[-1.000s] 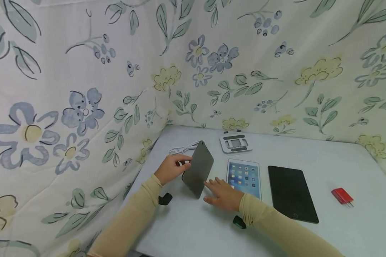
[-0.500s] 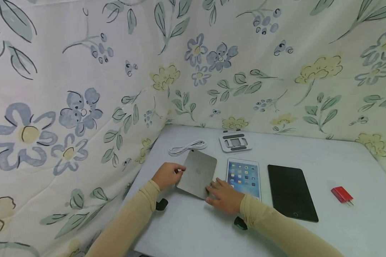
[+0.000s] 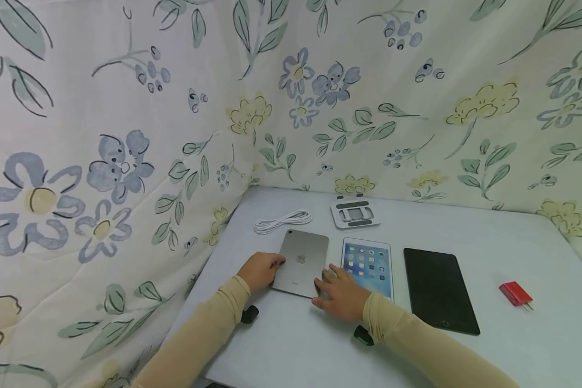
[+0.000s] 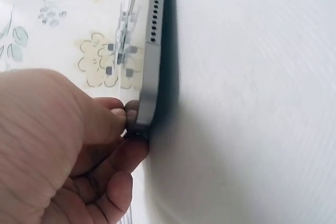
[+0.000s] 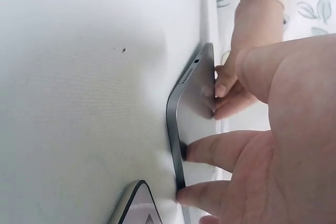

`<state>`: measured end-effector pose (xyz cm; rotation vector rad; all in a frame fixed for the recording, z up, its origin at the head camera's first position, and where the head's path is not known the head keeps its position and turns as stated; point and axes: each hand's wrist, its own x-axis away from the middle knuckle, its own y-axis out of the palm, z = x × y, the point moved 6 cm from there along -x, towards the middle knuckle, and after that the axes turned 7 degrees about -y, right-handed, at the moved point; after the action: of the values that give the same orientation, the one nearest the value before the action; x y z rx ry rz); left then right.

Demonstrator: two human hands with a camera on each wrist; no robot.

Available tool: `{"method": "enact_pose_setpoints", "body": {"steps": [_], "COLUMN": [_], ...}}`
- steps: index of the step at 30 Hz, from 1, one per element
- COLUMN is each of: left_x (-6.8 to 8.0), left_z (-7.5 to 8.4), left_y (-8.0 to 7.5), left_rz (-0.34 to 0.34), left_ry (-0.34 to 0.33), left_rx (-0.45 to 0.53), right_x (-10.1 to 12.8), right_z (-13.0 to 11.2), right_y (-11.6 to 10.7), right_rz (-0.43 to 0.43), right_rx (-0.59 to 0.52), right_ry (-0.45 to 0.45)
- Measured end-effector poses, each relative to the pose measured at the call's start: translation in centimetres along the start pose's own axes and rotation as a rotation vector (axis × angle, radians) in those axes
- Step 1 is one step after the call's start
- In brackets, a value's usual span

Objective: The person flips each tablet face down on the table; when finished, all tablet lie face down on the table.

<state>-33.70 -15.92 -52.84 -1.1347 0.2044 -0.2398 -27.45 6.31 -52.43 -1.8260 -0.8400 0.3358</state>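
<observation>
A grey tablet (image 3: 300, 261) lies back up on the white table, its camera at the far left corner. My left hand (image 3: 259, 270) pinches its left edge between thumb and fingers. The left wrist view catches the slim side of this tablet (image 4: 151, 66), with speaker holes and a dark shadow beneath it. My right hand (image 3: 345, 296) rests extended fingertips on the tablet's right edge and back, as the right wrist view confirms. Beside that hand is a white tablet (image 3: 368, 264) with a lit-looking icon screen, its lower part hidden by the hand.
A black tablet (image 3: 438, 291) lies to the right, with a red plug adapter (image 3: 516, 294) farther out. Behind the grey tablet are a coiled white cable (image 3: 283, 221) and a folded white stand (image 3: 355, 213). Floral cloth (image 3: 320, 108) hangs behind and at left.
The grey tablet has gone from standing tilted on its edge to lying back up. My left hand has come down with its edge; the right fingers have stayed near its right side.
</observation>
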Motion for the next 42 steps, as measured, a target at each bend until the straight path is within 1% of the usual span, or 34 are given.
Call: {"method": "enact_pose_setpoints", "body": {"steps": [5, 9, 12, 14, 16, 17, 20, 23, 25, 29, 32, 34, 38, 41, 42], "left_x": [-0.1, -0.1, 0.1, 0.1, 0.0, -0.1, -0.4, -0.5, -0.6, -0.9, -1.2, -1.3, -1.2, -1.3, -1.4], "left_z": [0.4, 0.5, 0.7, 1.3, 2.0, 2.4, 4.0, 6.0, 7.1, 8.7, 9.5, 10.1, 11.0, 11.6, 11.8], "left_y": [0.1, 0.1, -0.1, -0.3, -0.3, -0.3, 0.2, 0.8, 1.2, 1.8, 2.1, 2.2, 2.7, 3.2, 3.5], "left_rz": [0.025, 0.035, 0.072, 0.104, 0.113, 0.104, 0.030, -0.037, -0.068, -0.109, -0.124, -0.124, -0.148, -0.172, -0.182], "left_ry": [0.016, -0.005, -0.021, -0.005, 0.024, 0.045, 0.116, 0.193, 0.222, 0.239, 0.216, 0.214, 0.222, 0.234, 0.235], "left_rx": [-0.036, -0.056, -0.100, -0.128, -0.138, -0.132, -0.128, -0.153, -0.169, -0.181, -0.173, -0.162, -0.151, -0.168, -0.171], "right_x": [0.4, 0.5, 0.6, 1.0, 1.4, 1.7, 2.9, 4.4, 5.5, 7.4, 8.8, 9.6, 11.1, 11.9, 12.1], "right_z": [0.1, 0.1, 0.3, 0.7, 1.3, 1.6, 2.9, 4.2, 5.0, 6.2, 6.8, 7.1, 7.6, 7.9, 7.9], "right_y": [-0.2, -0.2, 0.0, 0.1, 0.0, -0.1, -0.7, -1.5, -2.1, -2.9, -3.4, -3.6, -3.6, -3.9, -4.1], "right_rz": [0.009, 0.013, 0.024, 0.037, 0.064, 0.078, 0.125, 0.165, 0.179, 0.210, 0.229, 0.239, 0.281, 0.291, 0.282], "right_rx": [0.011, 0.013, 0.016, 0.035, 0.052, 0.059, 0.065, 0.055, 0.055, 0.095, 0.096, 0.087, 0.055, 0.053, 0.056], "right_ry": [0.011, 0.011, 0.001, -0.002, -0.005, -0.004, 0.013, 0.041, 0.058, 0.077, 0.091, 0.104, 0.091, 0.097, 0.115]}}
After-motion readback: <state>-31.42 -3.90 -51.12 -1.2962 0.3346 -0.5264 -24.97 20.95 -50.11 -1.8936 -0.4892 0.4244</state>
